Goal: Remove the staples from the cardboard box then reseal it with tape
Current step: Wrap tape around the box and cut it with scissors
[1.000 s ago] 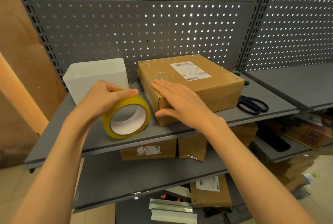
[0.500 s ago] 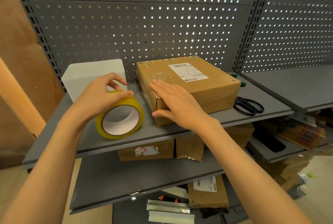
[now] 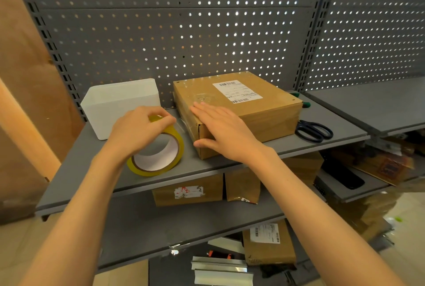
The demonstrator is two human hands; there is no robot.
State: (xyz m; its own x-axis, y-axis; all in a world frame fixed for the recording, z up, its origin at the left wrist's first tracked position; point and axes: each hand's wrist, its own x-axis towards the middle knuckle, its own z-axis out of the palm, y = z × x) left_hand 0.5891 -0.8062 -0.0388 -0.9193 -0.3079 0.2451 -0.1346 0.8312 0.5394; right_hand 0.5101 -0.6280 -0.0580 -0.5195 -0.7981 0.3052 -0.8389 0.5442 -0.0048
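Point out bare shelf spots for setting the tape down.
On the shelf: the front strip ahead of the bin, left of the tape; the right end past the scissors. Crowded: the gap between tape and box, where the left hand and right hand work.

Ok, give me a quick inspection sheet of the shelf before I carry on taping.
Surface: grey shelf, perforated back panel.
Job's things: cardboard box lying flat, label on top; yellow tape roll beside it on its left, strip running to the box.
Clutter: white container, scissors.
Grippers: left hand grips the roll's top; right hand flat on the box's corner.
Cables: nothing seen.
Surroundings: more boxes on lower shelves.
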